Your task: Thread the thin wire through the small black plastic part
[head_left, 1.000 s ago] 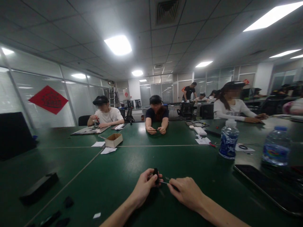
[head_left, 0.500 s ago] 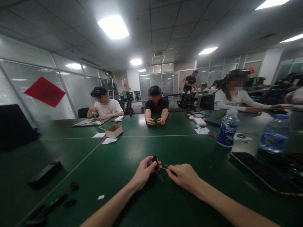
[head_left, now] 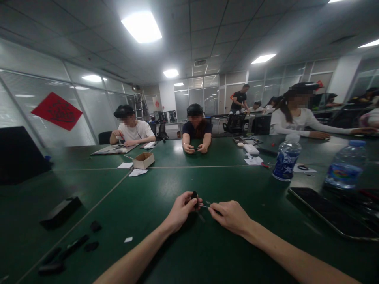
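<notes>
Over the green table (head_left: pixel 166 221), my left hand (head_left: pixel 181 210) pinches a small black part (head_left: pixel 194 196) between thumb and fingers. My right hand (head_left: pixel 231 216) is closed around a thin tool with a slim metal shaft (head_left: pixel 203 206); its handle is hidden in the fingers, so the exact kind cannot be made out. The shaft points left and its tip meets or lies very close to the black part. Both hands are just above the tabletop, a short gap apart.
Black pieces (head_left: pixel 69 248) and a black box (head_left: pixel 60 212) lie at left, near a white scrap (head_left: pixel 128 240). A phone (head_left: pixel 328 211) and two bottles (head_left: pixel 286 157) stand or lie at right. An open carton (head_left: pixel 144 161) sits farther off. Several people work around the tables.
The view has shifted slightly, so the table things appear a little displaced. Both hands keep their grips, with the shaft still at the black part.
</notes>
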`<state>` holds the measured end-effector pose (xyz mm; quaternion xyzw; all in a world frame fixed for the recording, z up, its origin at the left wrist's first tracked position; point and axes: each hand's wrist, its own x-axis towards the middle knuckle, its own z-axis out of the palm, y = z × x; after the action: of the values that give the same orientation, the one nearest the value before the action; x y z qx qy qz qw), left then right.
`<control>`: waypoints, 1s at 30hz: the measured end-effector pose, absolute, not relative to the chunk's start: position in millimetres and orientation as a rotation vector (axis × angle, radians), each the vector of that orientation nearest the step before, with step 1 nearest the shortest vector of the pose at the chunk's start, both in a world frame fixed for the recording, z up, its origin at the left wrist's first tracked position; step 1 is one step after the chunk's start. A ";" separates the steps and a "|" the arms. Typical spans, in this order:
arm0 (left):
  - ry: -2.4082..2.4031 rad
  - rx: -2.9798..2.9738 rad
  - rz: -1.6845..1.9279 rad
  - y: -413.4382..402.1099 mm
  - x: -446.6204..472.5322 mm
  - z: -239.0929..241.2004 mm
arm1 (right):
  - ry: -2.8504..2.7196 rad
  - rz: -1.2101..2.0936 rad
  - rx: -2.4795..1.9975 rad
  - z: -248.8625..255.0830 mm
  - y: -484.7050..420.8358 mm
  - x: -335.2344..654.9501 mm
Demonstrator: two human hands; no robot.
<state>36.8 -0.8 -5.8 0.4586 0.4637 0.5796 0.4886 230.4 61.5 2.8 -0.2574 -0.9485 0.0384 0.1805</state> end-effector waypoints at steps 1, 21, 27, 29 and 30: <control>1.131 1.113 1.411 -0.8 36.9 -5.6 | -2.679 0.107 -0.726 3.0 61.3 230.5; 1.130 1.127 1.418 -0.3 37.5 -6.3 | -2.636 0.075 -0.599 -4.1 67.3 231.9; 1.147 1.144 1.408 -1.2 37.5 -5.6 | -2.611 0.051 -0.566 -6.5 68.1 232.3; 1.146 1.145 1.409 -1.3 37.5 -5.5 | -2.609 0.042 -0.558 -6.8 68.1 232.4; 1.144 1.146 1.409 -1.4 37.4 -5.5 | -2.609 0.042 -0.556 -6.7 68.0 232.4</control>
<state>37.4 -1.4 -5.5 0.4691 0.4685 0.5769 0.4771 232.4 68.0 -6.7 -0.2025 -0.9506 0.0152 0.2347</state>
